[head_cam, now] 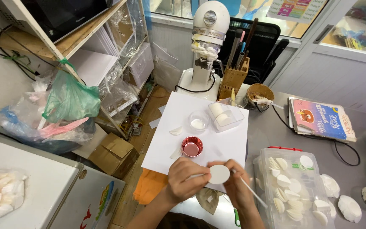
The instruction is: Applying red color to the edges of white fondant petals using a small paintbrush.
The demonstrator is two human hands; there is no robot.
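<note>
My left hand [184, 178] and my right hand [237, 185] meet over the near edge of a white board [229, 140]. Between their fingertips they hold a thin white round disc [219, 174], flat side up. My right hand also grips a thin white stick [253, 191] that slants down to the right. Just beyond my hands a small shiny red foil cup [192, 146] stands on the board, with a white petal-shaped piece [176, 152] beside it and another white petal piece [176, 130] farther up.
A clear round cup [198, 123] and a clear square box [225, 115] sit at the board's far end. A clear tub [295, 186] of white petal pieces is at right. Behind stand a white mixer [206, 46], a wooden tool block [234, 76], and a booklet [323, 118].
</note>
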